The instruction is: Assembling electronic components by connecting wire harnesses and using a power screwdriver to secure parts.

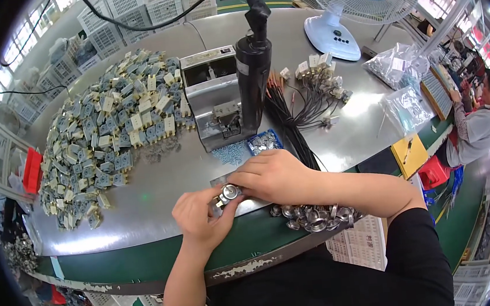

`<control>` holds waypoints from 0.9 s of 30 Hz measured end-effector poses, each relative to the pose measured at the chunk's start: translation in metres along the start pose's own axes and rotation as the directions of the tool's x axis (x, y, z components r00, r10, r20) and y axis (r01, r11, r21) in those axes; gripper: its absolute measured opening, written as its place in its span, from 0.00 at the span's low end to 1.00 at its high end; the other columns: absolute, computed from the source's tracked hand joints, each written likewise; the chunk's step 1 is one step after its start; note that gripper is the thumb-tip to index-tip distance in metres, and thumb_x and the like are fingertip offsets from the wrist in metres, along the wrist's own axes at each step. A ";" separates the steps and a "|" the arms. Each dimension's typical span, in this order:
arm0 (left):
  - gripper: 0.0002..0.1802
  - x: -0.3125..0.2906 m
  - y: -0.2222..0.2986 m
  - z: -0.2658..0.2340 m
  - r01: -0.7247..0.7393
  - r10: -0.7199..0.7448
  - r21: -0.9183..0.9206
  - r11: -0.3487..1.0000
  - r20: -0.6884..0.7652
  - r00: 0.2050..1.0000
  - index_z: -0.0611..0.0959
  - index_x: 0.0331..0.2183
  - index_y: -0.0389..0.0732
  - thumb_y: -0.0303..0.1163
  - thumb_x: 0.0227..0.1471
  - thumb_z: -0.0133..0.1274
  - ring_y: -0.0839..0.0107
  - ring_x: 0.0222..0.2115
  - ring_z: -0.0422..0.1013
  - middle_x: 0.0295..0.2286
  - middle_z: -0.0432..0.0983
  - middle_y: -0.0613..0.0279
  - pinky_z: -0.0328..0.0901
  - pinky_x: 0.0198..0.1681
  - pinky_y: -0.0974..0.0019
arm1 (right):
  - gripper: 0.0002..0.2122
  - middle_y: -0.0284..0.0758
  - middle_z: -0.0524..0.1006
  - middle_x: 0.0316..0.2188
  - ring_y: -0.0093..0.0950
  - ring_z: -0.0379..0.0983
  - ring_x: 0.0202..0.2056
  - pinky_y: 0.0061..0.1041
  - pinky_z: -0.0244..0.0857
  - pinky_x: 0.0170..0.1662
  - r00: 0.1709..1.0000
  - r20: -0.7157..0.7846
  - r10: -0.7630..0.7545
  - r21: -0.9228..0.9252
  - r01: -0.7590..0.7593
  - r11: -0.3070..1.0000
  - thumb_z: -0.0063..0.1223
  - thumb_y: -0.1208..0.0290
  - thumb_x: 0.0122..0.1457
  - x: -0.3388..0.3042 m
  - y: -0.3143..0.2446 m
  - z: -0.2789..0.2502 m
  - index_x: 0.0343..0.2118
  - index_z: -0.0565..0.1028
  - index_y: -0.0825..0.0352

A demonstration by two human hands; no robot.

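Observation:
Near the table's front edge, my left hand pinches a small part with a round shiny metal cap between thumb and fingers. My right hand reaches in from the right, its curled fingers closed on the same part. Much of the part's body is hidden by the fingers. Just beyond the hands lie a heap of small light-blue pieces and a blue tray of small metal pieces. Several shiny metal rings or caps are piled at the table edge below my right forearm.
A metal bench machine with a black column stands ahead. Left of it spreads a large heap of grey and cream blocks. Black cables lie to its right, near plastic bags and a fan. A co-worker sits at right.

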State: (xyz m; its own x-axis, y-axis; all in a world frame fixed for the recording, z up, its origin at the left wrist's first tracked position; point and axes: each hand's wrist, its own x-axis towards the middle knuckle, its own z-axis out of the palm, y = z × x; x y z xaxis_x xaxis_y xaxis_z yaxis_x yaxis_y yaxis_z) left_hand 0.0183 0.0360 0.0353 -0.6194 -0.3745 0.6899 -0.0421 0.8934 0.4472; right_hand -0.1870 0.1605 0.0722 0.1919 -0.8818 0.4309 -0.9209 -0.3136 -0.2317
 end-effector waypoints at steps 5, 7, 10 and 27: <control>0.35 0.016 0.006 0.009 -0.027 0.000 -0.310 0.950 -0.089 0.996 0.82 0.45 0.37 0.34 0.34 0.80 0.63 0.31 0.82 0.34 0.85 0.61 0.74 0.35 0.64 | 0.20 0.36 0.83 0.37 0.36 0.82 0.37 0.31 0.75 0.42 0.974 -0.192 -0.124 -0.031 0.120 0.992 0.68 0.69 0.53 -0.011 0.036 -0.030 0.49 0.79 0.67; 0.37 0.013 0.005 0.010 0.016 -0.053 -0.438 0.899 -0.072 0.996 0.81 0.48 0.37 0.36 0.35 0.80 0.61 0.33 0.83 0.36 0.85 0.59 0.75 0.37 0.63 | 0.19 0.39 0.82 0.38 0.34 0.81 0.40 0.31 0.74 0.45 0.814 -0.577 0.066 -0.144 -0.181 0.973 0.68 0.68 0.56 -0.010 0.066 -0.055 0.48 0.78 0.70; 0.37 0.003 -0.009 0.006 0.023 0.040 -0.410 0.912 0.146 0.988 0.80 0.51 0.35 0.38 0.41 0.77 0.60 0.37 0.83 0.38 0.85 0.54 0.76 0.40 0.61 | 0.21 0.45 0.80 0.48 0.40 0.76 0.51 0.38 0.68 0.55 0.489 -0.809 0.325 0.021 -0.530 0.848 0.68 0.59 0.59 0.002 0.153 -0.080 0.50 0.80 0.68; 0.13 -0.005 0.014 0.027 0.037 0.136 -0.528 0.849 0.285 0.949 0.86 0.33 0.40 0.30 0.45 0.73 0.60 0.29 0.81 0.29 0.84 0.59 0.74 0.33 0.61 | 0.11 0.46 0.77 0.23 0.48 0.76 0.28 0.43 0.69 0.34 0.748 0.274 0.605 -0.014 -0.626 0.780 0.61 0.68 0.62 -0.068 0.075 -0.063 0.29 0.76 0.72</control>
State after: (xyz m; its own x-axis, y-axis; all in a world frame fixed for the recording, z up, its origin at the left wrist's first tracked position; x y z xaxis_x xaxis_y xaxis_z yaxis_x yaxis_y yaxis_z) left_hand -0.0008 0.0571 0.0226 -0.8170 -0.1627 0.5532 0.3554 0.6134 0.7053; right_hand -0.2907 0.2192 0.0801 -0.3207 -0.9454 -0.0571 -0.8428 0.3124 -0.4383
